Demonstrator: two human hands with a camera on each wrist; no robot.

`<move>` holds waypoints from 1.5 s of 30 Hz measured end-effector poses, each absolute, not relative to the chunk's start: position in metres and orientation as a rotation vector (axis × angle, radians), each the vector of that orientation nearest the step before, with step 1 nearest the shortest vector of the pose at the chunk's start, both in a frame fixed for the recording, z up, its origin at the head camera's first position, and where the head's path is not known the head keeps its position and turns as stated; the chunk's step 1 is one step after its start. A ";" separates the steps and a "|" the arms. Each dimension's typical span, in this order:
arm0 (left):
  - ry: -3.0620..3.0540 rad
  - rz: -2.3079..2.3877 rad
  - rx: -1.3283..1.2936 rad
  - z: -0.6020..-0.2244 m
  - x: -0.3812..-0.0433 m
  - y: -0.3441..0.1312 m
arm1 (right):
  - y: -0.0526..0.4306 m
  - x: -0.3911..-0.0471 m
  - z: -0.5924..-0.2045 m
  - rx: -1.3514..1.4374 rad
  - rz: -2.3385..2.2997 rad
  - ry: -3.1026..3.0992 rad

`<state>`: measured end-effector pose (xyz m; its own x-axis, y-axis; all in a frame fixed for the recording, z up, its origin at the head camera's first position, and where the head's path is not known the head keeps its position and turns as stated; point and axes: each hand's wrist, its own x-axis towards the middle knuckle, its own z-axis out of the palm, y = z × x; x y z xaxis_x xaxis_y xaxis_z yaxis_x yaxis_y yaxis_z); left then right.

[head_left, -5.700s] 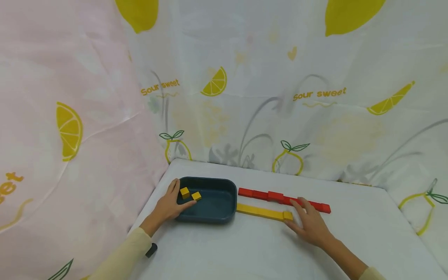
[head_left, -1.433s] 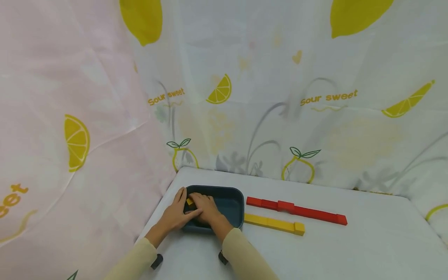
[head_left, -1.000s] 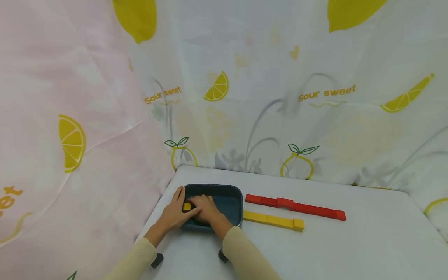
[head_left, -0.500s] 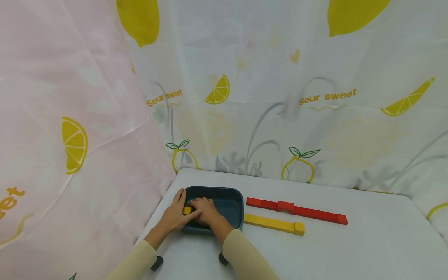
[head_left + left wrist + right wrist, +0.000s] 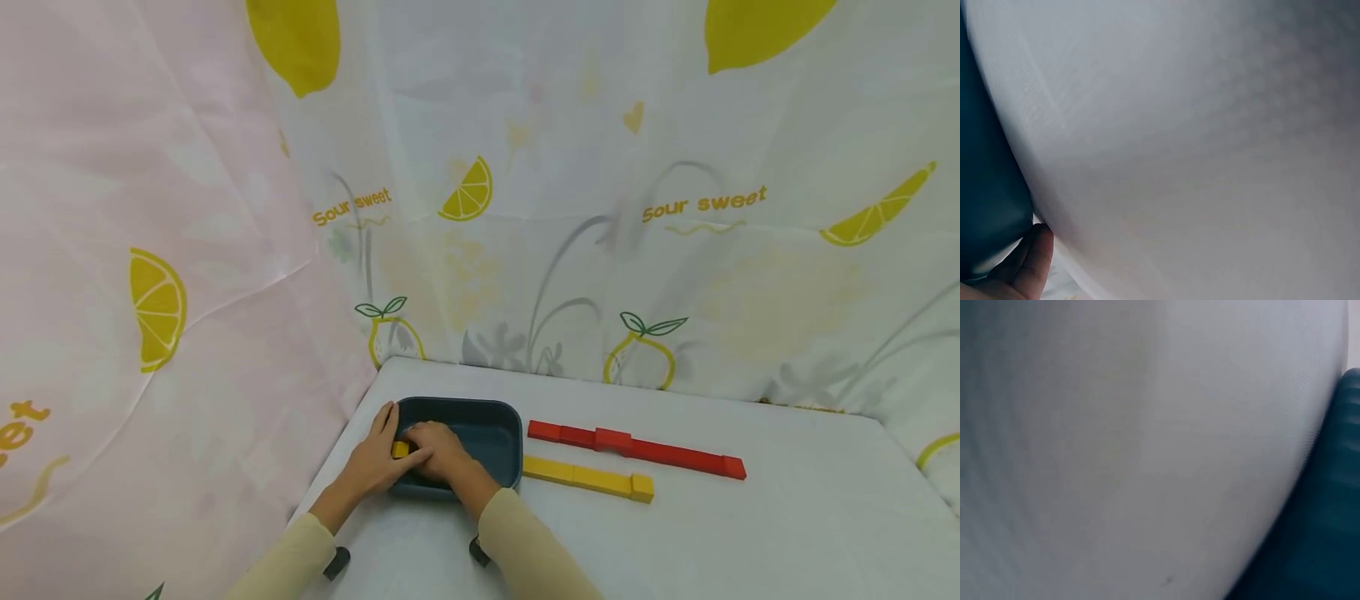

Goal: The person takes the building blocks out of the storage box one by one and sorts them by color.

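Note:
A dark blue rectangular dish [image 5: 498, 450] stands on the table in the head view. At its left end my left hand [image 5: 372, 460] grips the side, fingers along the outside and thumb reaching in over the front. The left wrist view shows fingertips [image 5: 1036, 256] against the outer wall. My right hand [image 5: 441, 454] is down inside the dish, back upward, its fingertips hidden. A yellow cube [image 5: 401, 449] shows between the two hands, inside the dish at the left. Whether the right fingers hold a block, I cannot tell.
Right of the dish, a row of red blocks [image 5: 675, 454] lies along the white table [image 5: 712, 542]. Nearer the front is a row of yellow blocks [image 5: 600, 480] with a cube at its right end. A lemon-print curtain [image 5: 540, 167] rises behind the table.
Since the earliest frame my right hand has moved left from the block rows into the dish. Over the last second the visible cube has shifted slightly toward the front. The left hand keeps its place.

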<state>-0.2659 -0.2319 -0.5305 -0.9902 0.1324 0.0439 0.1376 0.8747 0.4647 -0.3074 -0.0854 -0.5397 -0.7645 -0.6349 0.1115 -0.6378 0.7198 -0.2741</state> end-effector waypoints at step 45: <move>-3.038 -0.718 -0.191 -0.533 -0.267 -0.232 | -0.081 -0.310 -0.543 0.964 0.785 -2.968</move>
